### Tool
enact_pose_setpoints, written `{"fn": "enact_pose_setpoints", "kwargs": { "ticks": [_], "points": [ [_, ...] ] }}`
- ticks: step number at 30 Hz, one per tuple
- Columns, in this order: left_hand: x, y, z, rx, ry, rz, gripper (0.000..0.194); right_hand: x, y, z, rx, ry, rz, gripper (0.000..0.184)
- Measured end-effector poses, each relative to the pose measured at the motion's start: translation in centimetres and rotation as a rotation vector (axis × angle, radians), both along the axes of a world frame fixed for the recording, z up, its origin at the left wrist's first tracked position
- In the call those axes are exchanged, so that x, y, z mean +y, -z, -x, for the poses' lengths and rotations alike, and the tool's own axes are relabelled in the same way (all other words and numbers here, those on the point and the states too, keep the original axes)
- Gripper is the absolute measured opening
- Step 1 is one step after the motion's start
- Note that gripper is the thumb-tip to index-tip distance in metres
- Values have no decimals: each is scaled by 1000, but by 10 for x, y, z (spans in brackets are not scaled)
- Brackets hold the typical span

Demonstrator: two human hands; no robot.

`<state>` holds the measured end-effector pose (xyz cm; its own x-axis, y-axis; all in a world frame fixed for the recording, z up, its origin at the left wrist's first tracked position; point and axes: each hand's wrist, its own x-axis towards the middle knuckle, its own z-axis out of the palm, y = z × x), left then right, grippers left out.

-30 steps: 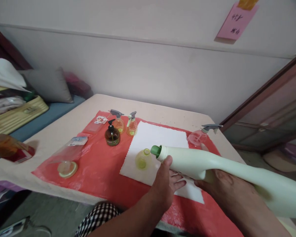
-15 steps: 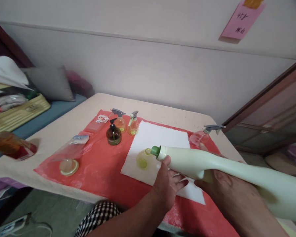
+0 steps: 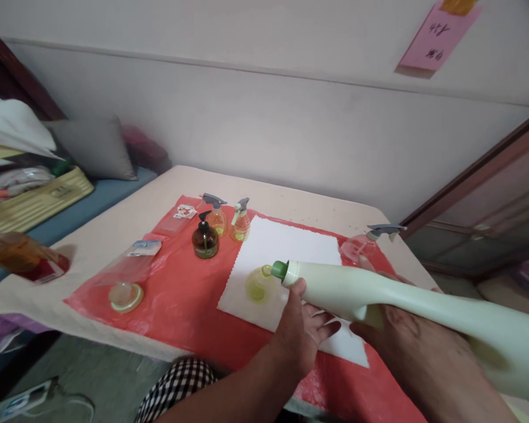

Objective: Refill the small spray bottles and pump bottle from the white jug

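Observation:
A large pale green jug lies tipped almost level across the right side, its green spout pointing left. The spout reaches the mouth of a small clear yellow bottle, which stands on a white sheet with yellow-green liquid in its bottom. My left hand supports the jug near its neck, thumb against the side and other fingers spread below. Under and behind the handle, my right hand holds the jug's body; its fingers are partly hidden. I cannot make out a stream of liquid between spout and bottle.
Two spray bottles and a dark pump bottle stand on the red plastic sheet. A pink spray bottle is at the right. A round lid, plastic pouches and an amber bottle are at left.
The whole view has shifted slightly to the right. Hands, jug and yellow bottle keep the same positions relative to one another.

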<state>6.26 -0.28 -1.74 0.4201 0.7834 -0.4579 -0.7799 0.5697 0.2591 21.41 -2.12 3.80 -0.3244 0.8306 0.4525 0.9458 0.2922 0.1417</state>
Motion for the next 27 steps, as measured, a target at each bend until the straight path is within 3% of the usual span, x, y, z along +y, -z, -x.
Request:
{"fn": "enact_pose_setpoints", "kwargs": {
  "ticks": [5,27],
  "points": [
    [0,-2,0,-14,0,-12,61,-1,-3,2,-174,2,-75,59],
    [0,-8,2,-62,-10,-21,59,3,-2,2,-210,16,-162,66]
  ]
}}
